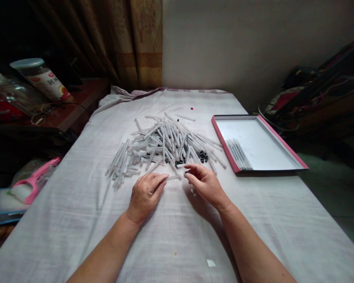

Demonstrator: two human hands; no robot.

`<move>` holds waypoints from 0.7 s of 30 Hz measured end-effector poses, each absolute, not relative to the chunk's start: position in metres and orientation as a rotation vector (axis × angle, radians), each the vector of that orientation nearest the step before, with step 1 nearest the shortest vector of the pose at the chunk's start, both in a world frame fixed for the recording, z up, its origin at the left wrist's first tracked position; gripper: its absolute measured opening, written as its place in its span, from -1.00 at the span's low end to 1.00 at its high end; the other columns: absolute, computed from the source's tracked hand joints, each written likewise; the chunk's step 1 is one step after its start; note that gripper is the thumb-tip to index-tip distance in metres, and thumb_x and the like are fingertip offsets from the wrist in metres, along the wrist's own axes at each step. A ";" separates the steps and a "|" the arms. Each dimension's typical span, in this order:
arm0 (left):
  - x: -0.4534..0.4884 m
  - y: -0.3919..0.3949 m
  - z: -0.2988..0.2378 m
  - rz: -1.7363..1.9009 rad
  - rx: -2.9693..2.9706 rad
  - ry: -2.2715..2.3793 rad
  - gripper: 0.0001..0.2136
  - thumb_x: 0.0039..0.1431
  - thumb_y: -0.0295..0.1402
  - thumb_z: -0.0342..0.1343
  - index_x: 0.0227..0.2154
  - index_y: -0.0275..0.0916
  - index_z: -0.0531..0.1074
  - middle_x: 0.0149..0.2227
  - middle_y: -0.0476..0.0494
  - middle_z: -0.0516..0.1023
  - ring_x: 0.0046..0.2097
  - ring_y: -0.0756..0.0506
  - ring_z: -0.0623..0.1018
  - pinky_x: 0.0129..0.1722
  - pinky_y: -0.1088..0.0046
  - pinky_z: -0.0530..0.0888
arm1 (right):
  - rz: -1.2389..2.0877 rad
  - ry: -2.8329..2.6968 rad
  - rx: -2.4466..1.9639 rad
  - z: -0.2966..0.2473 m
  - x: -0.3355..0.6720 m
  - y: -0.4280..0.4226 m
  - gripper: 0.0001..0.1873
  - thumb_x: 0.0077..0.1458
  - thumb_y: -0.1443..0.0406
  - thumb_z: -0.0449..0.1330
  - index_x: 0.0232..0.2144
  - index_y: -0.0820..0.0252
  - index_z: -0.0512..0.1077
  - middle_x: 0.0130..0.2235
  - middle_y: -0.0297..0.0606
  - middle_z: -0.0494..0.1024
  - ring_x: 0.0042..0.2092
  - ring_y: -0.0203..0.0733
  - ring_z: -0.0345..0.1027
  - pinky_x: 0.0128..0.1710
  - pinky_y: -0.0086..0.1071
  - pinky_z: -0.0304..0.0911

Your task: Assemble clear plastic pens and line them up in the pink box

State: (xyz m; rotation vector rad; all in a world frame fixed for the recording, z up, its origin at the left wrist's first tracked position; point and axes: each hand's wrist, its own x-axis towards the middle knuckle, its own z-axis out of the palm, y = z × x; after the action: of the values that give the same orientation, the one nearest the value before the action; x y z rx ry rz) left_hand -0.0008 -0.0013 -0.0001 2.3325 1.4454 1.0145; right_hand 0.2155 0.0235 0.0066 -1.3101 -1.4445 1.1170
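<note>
My left hand [147, 192] pinches a clear plastic pen barrel [173, 177], which points to the right. Just beyond the barrel's free end, my right hand [205, 182] holds a small black pen plug [187, 172] between thumb and forefinger. Plug and barrel are apart. In front of both hands spreads a loose heap of translucent pen barrels [153, 143], some with dark parts inside. Small black plugs [203, 157] lie at the heap's near right side.
A shallow pink-edged box lid [271, 145] stands right of the heap, with several pens [238, 155] lined up inside. A white cloth [76, 220] covers the table. At left are a pink tape dispenser [34, 181] and a lidded jar [44, 80]. A red bit [191, 108] lies behind the heap.
</note>
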 end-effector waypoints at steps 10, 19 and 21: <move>-0.001 -0.002 0.003 0.995 2.388 1.476 -0.80 0.32 -0.36 0.00 -0.08 -0.18 0.46 -0.20 -0.15 0.63 -0.17 -0.12 0.59 -0.17 0.37 0.43 | 1.655 -0.928 -1.182 0.015 0.207 0.023 -0.60 -0.09 0.01 0.34 -0.37 0.18 0.39 -0.43 -0.27 0.58 -0.52 -0.36 0.33 -0.64 -0.56 0.06; 0.000 -0.004 0.006 0.998 2.396 1.452 -0.79 0.33 -0.35 0.00 -0.07 -0.19 0.47 -0.22 -0.14 0.62 -0.19 -0.10 0.59 -0.19 0.39 0.40 | 1.926 -0.590 -1.037 0.012 0.197 0.020 -0.59 -0.31 0.17 0.50 -0.38 0.22 0.50 -0.48 -0.34 0.51 -0.60 -0.50 0.10 -0.67 -0.60 -0.09; -0.001 -0.004 0.006 0.993 2.396 1.446 -0.79 0.33 -0.36 0.00 -0.06 -0.20 0.46 -0.21 -0.14 0.62 -0.19 -0.10 0.58 -0.19 0.39 0.40 | 1.950 -0.570 -1.018 0.010 0.196 0.020 -0.59 -0.30 0.20 0.50 -0.37 0.23 0.51 -0.47 -0.32 0.52 -0.59 -0.51 0.11 -0.66 -0.61 -0.08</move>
State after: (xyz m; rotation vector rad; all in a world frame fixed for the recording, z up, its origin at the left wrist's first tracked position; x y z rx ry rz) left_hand -0.0005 -0.0043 0.0062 2.3958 1.4457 0.9932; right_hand 0.1964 0.0196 0.0102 -1.0179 -0.5698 1.9497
